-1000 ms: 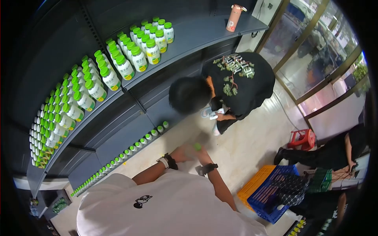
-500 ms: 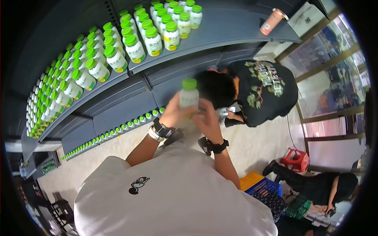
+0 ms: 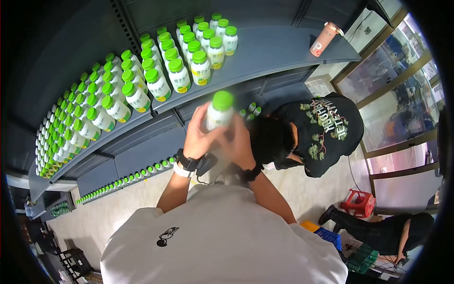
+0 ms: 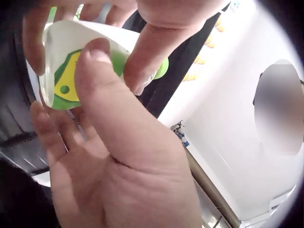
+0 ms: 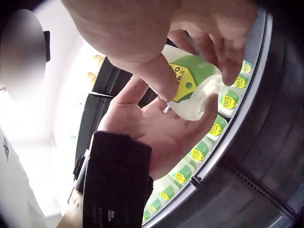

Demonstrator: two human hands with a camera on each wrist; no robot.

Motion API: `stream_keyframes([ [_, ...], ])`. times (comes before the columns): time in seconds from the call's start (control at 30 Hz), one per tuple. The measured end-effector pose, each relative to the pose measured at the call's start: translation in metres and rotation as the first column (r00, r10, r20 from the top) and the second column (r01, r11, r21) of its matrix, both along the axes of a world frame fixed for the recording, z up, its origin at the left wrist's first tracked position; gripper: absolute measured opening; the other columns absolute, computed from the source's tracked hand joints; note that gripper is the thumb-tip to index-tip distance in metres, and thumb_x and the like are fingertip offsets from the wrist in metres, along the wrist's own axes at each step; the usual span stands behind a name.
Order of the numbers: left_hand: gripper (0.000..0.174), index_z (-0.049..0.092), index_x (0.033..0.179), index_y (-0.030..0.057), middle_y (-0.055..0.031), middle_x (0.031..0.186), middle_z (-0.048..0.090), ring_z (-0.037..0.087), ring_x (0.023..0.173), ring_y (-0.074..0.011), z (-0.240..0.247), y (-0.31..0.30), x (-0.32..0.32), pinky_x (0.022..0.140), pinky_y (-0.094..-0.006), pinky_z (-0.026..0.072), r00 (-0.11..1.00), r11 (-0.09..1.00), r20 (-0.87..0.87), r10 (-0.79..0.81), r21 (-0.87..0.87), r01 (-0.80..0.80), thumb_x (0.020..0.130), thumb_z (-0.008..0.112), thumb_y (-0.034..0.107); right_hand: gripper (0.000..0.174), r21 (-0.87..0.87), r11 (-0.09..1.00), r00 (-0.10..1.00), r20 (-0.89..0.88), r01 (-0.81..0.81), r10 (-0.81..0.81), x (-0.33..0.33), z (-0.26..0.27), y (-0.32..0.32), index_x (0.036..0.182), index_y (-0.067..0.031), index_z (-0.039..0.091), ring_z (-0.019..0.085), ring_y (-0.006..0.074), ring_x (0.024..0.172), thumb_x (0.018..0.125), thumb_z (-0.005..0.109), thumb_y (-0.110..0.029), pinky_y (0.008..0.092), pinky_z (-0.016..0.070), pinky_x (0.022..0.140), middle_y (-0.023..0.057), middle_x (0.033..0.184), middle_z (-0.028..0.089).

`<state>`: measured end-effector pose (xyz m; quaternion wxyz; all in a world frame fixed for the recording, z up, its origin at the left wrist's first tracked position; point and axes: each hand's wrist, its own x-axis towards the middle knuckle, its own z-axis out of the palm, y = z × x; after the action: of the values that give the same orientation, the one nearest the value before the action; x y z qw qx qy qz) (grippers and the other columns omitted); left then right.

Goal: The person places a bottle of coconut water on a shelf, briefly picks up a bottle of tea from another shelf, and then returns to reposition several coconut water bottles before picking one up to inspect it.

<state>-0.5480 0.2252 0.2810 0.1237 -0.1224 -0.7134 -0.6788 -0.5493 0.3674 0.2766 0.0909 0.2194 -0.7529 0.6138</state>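
A green-capped bottle (image 3: pixel 219 112) is held upright before the shelf (image 3: pixel 269 47), long axis six to twelve o'clock, cap uppermost; it is clasped at seven o'clock by the left hand (image 3: pixel 201 136) and at five by the right hand (image 3: pixel 238 144); the shelved bottles (image 3: pixel 179 71) lie at eleven o'clock, nearer the left hand.

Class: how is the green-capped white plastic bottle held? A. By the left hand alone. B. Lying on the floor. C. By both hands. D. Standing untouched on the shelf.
C: the head view shows the left hand and the right hand both curled round the green-capped white plastic bottle.
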Motion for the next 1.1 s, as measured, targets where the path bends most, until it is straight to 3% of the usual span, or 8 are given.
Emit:
stream_keyframes([
  [0.13,0.065,0.039,0.13,-0.0006,-0.0094,0.122,0.05,0.049,0.113,-0.0188,0.014,0.018,-0.051,0.095,-0.0316,0.0396,0.989,0.992,-0.126,0.072,-0.093,-0.084,0.074,0.07,0.001,0.067,0.02,0.991,0.987,-0.101,0.129,-0.126,-0.053,0.018,0.003,0.128,0.0012,0.035,0.055,0.03,0.103,0.073,0.071,-0.013,0.0379,0.0469,0.08,0.0194,0.114,0.053],
  [0.23,0.06,0.037,0.131,-0.0011,-0.0109,0.12,0.053,0.052,0.108,-0.0183,0.01,0.037,-0.091,0.09,-0.0298,0.0428,0.994,0.997,-0.073,0.077,0.015,-0.076,0.078,0.065,0.002,0.06,-0.013,0.988,0.972,-0.175,0.155,-0.155,-0.112,-0.004,0.009,0.125,0.0001,0.035,0.057,0.0225,0.101,0.075,0.068,-0.008,0.0339,0.0464,0.084,0.0166,0.115,0.053],
  [0.4,0.055,0.037,0.132,-0.002,-0.0167,0.116,0.056,0.058,0.098,-0.0194,-0.027,0.049,-0.158,0.083,-0.0305,0.0459,0.956,0.948,-0.162,0.243,-0.168,-0.269,0.082,0.058,0.007,0.057,-0.116,0.974,0.969,-0.135,0.193,-0.208,-0.182,-0.025,0.011,0.117,-0.0011,0.043,0.058,0.0326,0.097,0.07,0.072,-0.013,0.0401,0.0458,0.081,0.0178,0.105,0.058],
  [0.57,0.045,0.041,0.126,-0.0062,-0.0263,0.119,0.051,0.054,0.104,-0.039,-0.03,0.054,-0.177,0.088,-0.04,0.0422,0.948,0.936,-0.155,0.278,-0.179,-0.304,0.085,0.049,0.011,0.051,0.002,0.973,0.968,-0.096,0.232,-0.231,-0.226,-0.041,0.011,0.117,-0.0023,0.043,0.055,0.0383,0.102,0.073,0.066,-0.013,0.0441,0.0447,0.083,0.0212,0.109,0.056],
  [0.73,0.043,0.041,0.124,-0.007,-0.0276,0.12,0.05,0.05,0.107,-0.0427,-0.047,0.051,-0.192,0.091,-0.043,0.0404,0.908,0.89,-0.268,0.322,-0.242,-0.386,0.083,0.046,0.005,0.053,0.059,0.964,0.962,-0.11,0.258,-0.251,-0.241,-0.038,0.004,0.118,-0.0017,0.042,0.053,0.0409,0.102,0.072,0.066,-0.011,0.0461,0.0431,0.084,0.0224,0.11,0.054],
  [0.83,0.041,0.044,0.121,-0.0076,-0.0288,0.12,0.049,0.048,0.109,-0.0441,-0.061,0.048,-0.199,0.093,-0.0441,0.0395,0.879,0.857,-0.337,0.339,-0.275,-0.436,0.082,0.045,0.001,0.056,0.127,0.951,0.951,-0.171,0.282,-0.259,-0.261,-0.052,0.003,0.118,0.0016,0.04,0.058,0.0303,0.102,0.071,0.068,-0.009,0.0363,0.0451,0.085,0.0196,0.108,0.059],
  [0.9,0.036,0.048,0.116,-0.0081,-0.0301,0.118,0.049,0.047,0.109,-0.0453,-0.069,0.047,-0.203,0.093,-0.0434,0.0401,0.845,0.839,-0.405,0.349,-0.266,-0.474,0.081,0.043,-0.003,0.055,0.088,0.962,0.95,-0.207,0.257,-0.235,-0.273,-0.055,-0.001,0.117,0.0003,0.041,0.055,0.038,0.101,0.07,0.067,-0.011,0.0425,0.0437,0.085,0.0217,0.108,0.056],
  [1.1,0.045,0.048,0.121,-0.0024,-0.0219,0.107,0.057,0.059,0.092,-0.0327,-0.073,0.043,-0.205,0.081,-0.0336,0.0466,0.886,0.886,-0.345,0.31,-0.233,-0.401,0.077,0.044,-0.011,0.06,0.228,0.913,0.94,-0.133,0.337,-0.314,-0.274,-0.055,-0.008,0.121,-0.0027,0.039,0.056,0.0388,0.101,0.071,0.069,-0.02,0.0434,0.0451,0.085,0.0217,0.108,0.058],
])
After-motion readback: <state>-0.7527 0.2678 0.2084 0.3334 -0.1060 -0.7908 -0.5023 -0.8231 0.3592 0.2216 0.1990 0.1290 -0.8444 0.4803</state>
